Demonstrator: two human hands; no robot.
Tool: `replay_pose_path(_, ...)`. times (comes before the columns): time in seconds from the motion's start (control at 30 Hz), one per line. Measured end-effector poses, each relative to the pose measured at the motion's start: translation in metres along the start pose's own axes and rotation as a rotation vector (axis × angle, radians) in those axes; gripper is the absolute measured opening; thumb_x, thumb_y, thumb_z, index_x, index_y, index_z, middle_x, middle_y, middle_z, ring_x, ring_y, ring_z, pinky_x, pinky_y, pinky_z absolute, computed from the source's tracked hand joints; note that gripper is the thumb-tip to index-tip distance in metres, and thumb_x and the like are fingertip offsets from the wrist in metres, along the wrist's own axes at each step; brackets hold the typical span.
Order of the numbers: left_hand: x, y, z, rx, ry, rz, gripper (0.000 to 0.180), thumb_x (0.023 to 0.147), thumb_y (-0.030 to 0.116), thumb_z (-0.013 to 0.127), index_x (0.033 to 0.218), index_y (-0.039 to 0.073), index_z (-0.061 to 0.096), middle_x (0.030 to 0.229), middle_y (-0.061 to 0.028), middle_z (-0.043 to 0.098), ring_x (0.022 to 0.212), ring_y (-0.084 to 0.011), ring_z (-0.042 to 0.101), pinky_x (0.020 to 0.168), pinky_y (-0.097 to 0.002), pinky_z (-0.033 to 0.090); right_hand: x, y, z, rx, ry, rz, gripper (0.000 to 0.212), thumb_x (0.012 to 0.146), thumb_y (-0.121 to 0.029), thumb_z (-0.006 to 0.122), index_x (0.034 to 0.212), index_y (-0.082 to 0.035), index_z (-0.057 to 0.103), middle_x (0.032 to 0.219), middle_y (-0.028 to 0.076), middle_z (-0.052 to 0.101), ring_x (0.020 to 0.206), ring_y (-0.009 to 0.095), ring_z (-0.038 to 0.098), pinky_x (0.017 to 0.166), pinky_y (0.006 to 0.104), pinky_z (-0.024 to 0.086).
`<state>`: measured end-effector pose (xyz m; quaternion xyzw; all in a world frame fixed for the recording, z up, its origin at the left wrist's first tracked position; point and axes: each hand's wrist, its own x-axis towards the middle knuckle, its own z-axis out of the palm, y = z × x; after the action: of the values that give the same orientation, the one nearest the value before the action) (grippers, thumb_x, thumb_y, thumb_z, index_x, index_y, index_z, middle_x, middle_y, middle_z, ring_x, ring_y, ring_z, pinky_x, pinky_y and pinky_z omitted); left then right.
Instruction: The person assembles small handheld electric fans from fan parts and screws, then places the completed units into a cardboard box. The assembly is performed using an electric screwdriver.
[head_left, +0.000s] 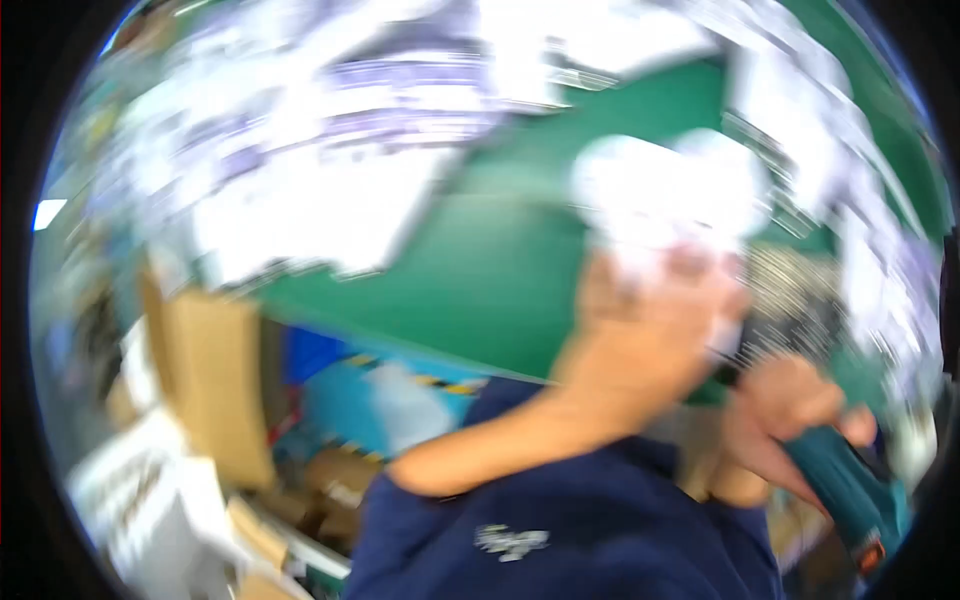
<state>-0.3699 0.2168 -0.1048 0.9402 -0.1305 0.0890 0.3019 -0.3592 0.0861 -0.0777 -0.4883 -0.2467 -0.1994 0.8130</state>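
My left hand [665, 310] reaches over the green table with its fingers closed on a white piece [655, 195] that has two rounded lobes. Motion blur hides the piece's details and its exact kind. Close to the table's near edge, my right hand [780, 405] is wrapped round a teal-handled tool [835, 475] with an orange-red spot at its lower end. Blur keeps the tool's working end from being made out. Just beyond the right hand lies a dark container-like thing [790, 325] beside a speckled beige patch [795, 275].
Many white and pale purple pieces [320, 200] cover the left and far side of the green table [480, 270]. More white pieces [800, 130] line its right side. An open cardboard box [215, 380] stands at the left below the table edge, near a blue floor with striped tape [445, 385].
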Motion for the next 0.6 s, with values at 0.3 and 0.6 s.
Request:
replay_pose_path(0.3,-0.012,0.003,0.007,-0.185,0.054,0.167,0.063,0.078,0.028,0.069,0.134,0.008,0.049,0.152,-0.0103,0.031,0.144,-0.0318,0.021,0.112,-0.0602,0.017,-0.026,-0.007,-0.047,0.073,0.055,0.027,0.072,0.081,-0.075,0.051,0.086,-0.004,0.042,0.068,0.007,0.043,0.053,0.017,0.041,0.049,0.0293,0.034)
replay_pose_path(0.6,-0.011,-0.009,-0.003,-0.137,0.028,0.130,0.071,0.075,0.031,0.072,0.138,0.009,0.045,0.153,-0.0110,0.028,0.145,-0.0338,0.017,0.113,-0.0605,0.014,-0.023,0.007,-0.025,0.026,0.122,0.029,0.066,0.082,-0.074,0.046,0.098,-0.010,0.042,0.069,0.010,0.045,0.053,0.021,0.043,0.048,0.0309,0.035)
